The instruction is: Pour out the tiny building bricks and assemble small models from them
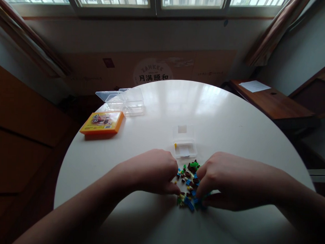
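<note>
A loose pile of small building bricks [187, 180], mostly blue, brown, green and yellow, lies on the white round table [258, 139]. My left hand [157, 171] is at the pile's left side, its fingers curled and its thumb reaching to the bricks; the fingertips are hidden. Over the right side of the pile is my right hand [224, 181], thumb and forefinger drawn close together down among blue bricks. What lies between those fingertips is blurred and partly covered. Just beyond the pile stands a small clear plastic box [195, 151], lid open, with a yellow piece inside.
An orange and yellow box [117, 125] lies at the table's left edge. Behind it is a larger clear plastic case [136, 108] with its lid raised. A wooden desk [283, 103] bearing a paper sheet [254, 86] stands at the right, beyond the table.
</note>
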`<action>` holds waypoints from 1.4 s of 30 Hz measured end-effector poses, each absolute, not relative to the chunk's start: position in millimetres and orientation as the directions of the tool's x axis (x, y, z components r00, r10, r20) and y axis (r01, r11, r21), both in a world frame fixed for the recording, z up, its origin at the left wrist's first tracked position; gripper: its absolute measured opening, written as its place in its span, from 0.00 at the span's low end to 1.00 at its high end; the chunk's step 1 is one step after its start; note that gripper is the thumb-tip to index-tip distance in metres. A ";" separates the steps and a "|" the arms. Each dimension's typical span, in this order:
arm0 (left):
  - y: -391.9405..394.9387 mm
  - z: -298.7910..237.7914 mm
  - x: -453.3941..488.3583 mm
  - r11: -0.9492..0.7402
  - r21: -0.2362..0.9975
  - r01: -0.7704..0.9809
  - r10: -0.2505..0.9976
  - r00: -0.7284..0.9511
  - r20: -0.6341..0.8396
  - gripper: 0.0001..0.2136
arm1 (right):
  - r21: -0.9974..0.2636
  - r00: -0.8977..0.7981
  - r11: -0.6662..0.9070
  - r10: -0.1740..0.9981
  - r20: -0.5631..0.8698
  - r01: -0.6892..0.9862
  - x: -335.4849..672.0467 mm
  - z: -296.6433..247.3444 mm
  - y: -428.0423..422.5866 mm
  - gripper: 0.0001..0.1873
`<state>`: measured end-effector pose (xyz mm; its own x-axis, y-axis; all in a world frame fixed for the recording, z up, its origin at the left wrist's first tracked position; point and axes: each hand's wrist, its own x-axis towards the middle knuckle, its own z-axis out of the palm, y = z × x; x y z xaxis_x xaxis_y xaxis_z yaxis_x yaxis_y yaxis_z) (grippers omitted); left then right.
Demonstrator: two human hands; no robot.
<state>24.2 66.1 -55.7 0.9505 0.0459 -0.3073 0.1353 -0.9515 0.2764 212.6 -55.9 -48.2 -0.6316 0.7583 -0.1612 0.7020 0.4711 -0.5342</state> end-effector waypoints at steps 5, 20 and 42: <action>62.6 -58.0 25.4 -0.952 0.286 0.111 0.024 0.957 -0.290 0.15 | -0.564 -0.636 0.448 0.749 -0.186 0.693 214.9 -43.3 -55.3 0.10; 67.0 -51.0 24.0 -0.947 0.287 0.145 0.052 0.950 -0.306 0.13 | -0.493 -0.657 0.518 0.737 -0.159 0.699 207.1 -55.2 -55.5 0.07; 80.8 -53.3 24.8 -0.937 0.259 0.234 0.147 0.937 -0.316 0.19 | -0.466 -0.601 0.463 0.774 -0.203 0.754 217.4 -46.8 -58.6 0.09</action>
<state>24.8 80.8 -53.3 0.9373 0.1472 -0.3160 0.2345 -0.9370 0.2590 217.4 -58.6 -46.8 -0.6005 0.7735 -0.2026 0.7539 0.4633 -0.4659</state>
